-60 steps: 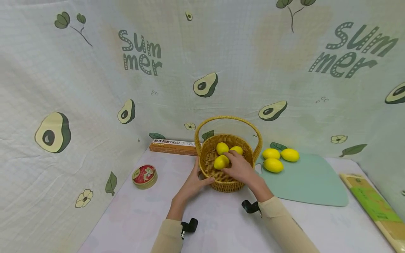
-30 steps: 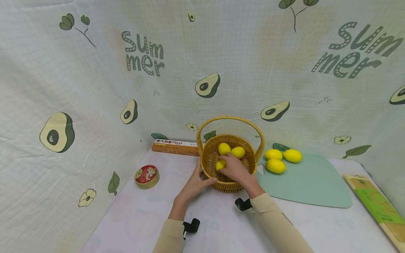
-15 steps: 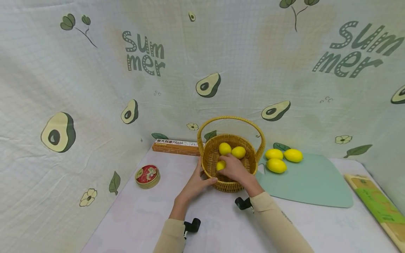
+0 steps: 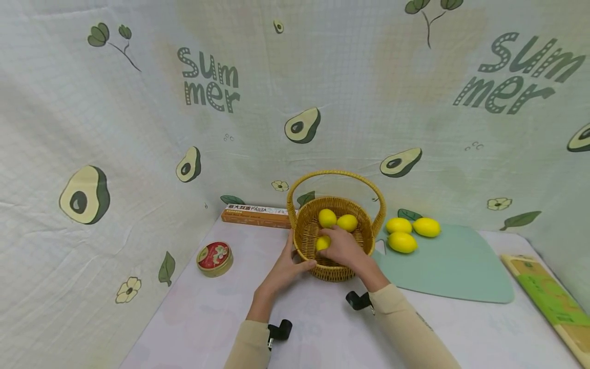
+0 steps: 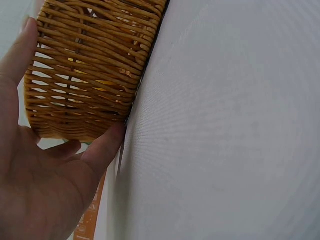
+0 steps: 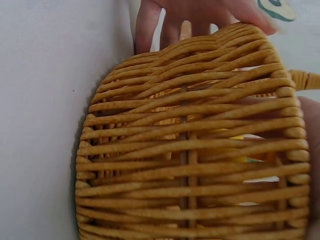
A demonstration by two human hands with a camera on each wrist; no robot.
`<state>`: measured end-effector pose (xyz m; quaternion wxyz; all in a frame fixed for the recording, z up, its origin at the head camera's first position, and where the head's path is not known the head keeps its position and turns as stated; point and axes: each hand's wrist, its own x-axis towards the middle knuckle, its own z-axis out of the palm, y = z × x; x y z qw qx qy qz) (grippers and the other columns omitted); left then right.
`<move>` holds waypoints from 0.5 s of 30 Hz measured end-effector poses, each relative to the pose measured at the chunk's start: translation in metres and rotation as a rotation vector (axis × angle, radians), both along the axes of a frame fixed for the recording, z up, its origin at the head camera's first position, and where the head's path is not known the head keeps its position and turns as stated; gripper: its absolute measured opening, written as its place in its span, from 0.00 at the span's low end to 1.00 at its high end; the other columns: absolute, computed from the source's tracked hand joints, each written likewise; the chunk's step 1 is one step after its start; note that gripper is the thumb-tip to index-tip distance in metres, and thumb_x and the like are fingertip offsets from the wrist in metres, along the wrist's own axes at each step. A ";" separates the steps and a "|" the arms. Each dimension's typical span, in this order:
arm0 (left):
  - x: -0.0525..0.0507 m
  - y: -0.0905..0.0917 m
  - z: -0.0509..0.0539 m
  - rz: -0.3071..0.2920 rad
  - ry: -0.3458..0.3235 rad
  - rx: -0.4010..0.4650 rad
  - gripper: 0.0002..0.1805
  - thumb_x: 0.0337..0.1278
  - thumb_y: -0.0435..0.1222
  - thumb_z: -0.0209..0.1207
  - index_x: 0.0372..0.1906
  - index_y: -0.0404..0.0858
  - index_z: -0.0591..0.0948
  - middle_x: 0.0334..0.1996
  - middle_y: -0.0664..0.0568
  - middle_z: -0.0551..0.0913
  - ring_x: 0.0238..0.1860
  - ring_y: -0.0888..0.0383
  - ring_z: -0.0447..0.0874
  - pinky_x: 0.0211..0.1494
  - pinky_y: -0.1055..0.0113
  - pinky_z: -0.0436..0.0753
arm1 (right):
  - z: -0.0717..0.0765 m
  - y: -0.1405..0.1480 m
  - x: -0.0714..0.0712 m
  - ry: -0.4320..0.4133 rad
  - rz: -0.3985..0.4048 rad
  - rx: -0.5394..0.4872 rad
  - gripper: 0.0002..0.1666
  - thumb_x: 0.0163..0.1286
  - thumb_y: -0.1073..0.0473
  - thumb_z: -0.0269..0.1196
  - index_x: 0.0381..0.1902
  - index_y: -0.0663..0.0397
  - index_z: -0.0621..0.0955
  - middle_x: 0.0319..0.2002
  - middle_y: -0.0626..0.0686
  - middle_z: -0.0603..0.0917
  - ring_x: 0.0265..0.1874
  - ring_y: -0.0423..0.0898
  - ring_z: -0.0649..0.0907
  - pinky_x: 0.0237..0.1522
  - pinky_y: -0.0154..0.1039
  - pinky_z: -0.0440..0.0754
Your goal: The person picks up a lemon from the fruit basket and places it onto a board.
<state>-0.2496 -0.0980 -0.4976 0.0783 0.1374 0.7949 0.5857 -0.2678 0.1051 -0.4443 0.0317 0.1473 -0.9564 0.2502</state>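
Observation:
In the head view a yellow wicker basket [image 4: 334,273] with a tall arched handle stands on the table. My left hand [image 4: 286,267] grips its left side, thumb at the front rim; the left wrist view shows fingers against the woven wall [image 5: 90,75]. Inside the basket my right hand [image 4: 343,250] has its fingers round a yellow lemon [image 4: 322,243], which it partly covers. Two more lemons, one at the back left [image 4: 327,218] and one to its right [image 4: 348,222], lie behind that hand. In the right wrist view the basket wall [image 6: 185,150] mostly hides the right hand.
Three lemons [image 4: 402,242] rest on a pale green cutting board [image 4: 461,271] to the right. A long green-and-tan packet [image 4: 548,297] lies farther right. A pasta box [image 4: 255,217] stands behind left, and a round red tin [image 4: 214,259] sits at left.
Over two seconds my right hand has lowered slightly into the basket, with the lemon sitting a little lower and more covered. The left hand stays on the basket. Little differs in the last half second.

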 end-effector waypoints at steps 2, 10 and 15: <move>0.000 0.000 0.001 -0.001 -0.001 -0.002 0.61 0.56 0.48 0.69 0.75 0.74 0.33 0.81 0.58 0.41 0.78 0.40 0.55 0.74 0.36 0.60 | 0.002 0.002 0.003 -0.002 -0.003 -0.006 0.33 0.57 0.51 0.73 0.60 0.51 0.81 0.58 0.57 0.81 0.51 0.53 0.82 0.50 0.51 0.82; -0.001 0.000 -0.001 0.006 -0.008 0.005 0.61 0.55 0.48 0.70 0.75 0.76 0.34 0.81 0.60 0.41 0.78 0.40 0.54 0.74 0.36 0.60 | 0.015 0.015 0.018 0.030 -0.028 -0.041 0.31 0.56 0.50 0.72 0.60 0.47 0.82 0.60 0.58 0.79 0.51 0.55 0.82 0.50 0.54 0.81; -0.002 0.000 -0.004 0.009 -0.020 0.007 0.60 0.54 0.49 0.70 0.73 0.78 0.35 0.81 0.60 0.42 0.78 0.41 0.53 0.74 0.35 0.59 | 0.018 0.024 0.026 0.069 -0.028 -0.053 0.30 0.56 0.50 0.72 0.58 0.49 0.82 0.59 0.58 0.80 0.48 0.55 0.82 0.47 0.54 0.82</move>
